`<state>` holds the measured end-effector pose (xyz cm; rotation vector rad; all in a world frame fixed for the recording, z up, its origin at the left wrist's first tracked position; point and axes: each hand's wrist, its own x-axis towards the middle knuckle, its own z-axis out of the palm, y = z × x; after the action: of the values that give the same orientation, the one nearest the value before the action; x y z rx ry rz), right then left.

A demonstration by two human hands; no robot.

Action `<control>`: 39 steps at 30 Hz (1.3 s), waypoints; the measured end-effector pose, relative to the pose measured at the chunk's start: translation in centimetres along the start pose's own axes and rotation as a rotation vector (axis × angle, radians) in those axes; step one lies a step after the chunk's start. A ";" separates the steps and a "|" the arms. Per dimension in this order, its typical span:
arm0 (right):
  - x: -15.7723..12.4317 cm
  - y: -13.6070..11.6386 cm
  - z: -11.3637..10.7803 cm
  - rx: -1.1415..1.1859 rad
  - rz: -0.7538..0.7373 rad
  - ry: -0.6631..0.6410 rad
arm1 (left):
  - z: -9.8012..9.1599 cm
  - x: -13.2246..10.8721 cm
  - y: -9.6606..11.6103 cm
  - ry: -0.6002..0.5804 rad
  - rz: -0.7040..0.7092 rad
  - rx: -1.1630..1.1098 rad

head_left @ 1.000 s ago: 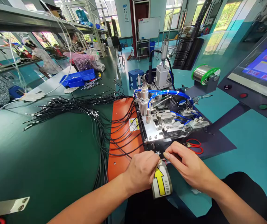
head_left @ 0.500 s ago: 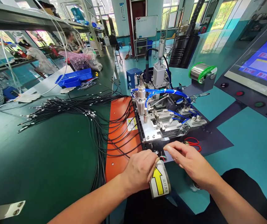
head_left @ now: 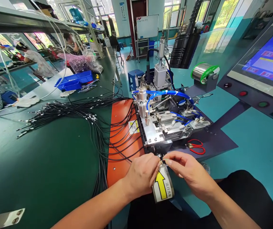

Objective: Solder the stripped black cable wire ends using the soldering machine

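Operator: bare forearms (head_left: 105, 203), black clothing (head_left: 246, 195).
Left hand (head_left: 143, 173) and right hand (head_left: 188, 170) likewise bare; the clothing is one plain dark tone (weave too dark to read).

Black cables (head_left: 64, 109), orange plate (head_left: 113, 175), yellow arrow (head_left: 162, 187) on white label (head_left: 166, 175)

my single view through a head-worn camera, facing forward and down, left hand (head_left: 142, 173) and right hand (head_left: 190, 173) near at lower centre, green worktop (head_left: 55, 168) filling the left, machine (head_left: 174, 129) just beyond the hands, whiteboard (head_left: 147, 28) far ahead
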<state>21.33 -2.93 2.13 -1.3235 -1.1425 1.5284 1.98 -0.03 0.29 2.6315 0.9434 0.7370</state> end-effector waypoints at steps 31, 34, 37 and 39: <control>0.2 0.6 -0.1 0.047 0.041 0.016 | 0.0 0.1 0.0 0.002 0.007 0.037; 0.4 0.3 -0.2 -0.110 -0.006 0.009 | 0.0 0.0 0.0 0.001 0.008 0.046; 0.5 -0.2 0.3 -0.398 -0.083 0.050 | 0.0 -0.1 0.0 0.000 0.041 0.053; 0.4 -0.6 0.7 -0.584 -0.164 0.098 | 0.0 -0.1 0.0 0.005 0.051 0.045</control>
<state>20.62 -2.50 2.67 -1.6078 -1.6636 1.0311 1.93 -0.09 0.22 2.7037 0.9073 0.7425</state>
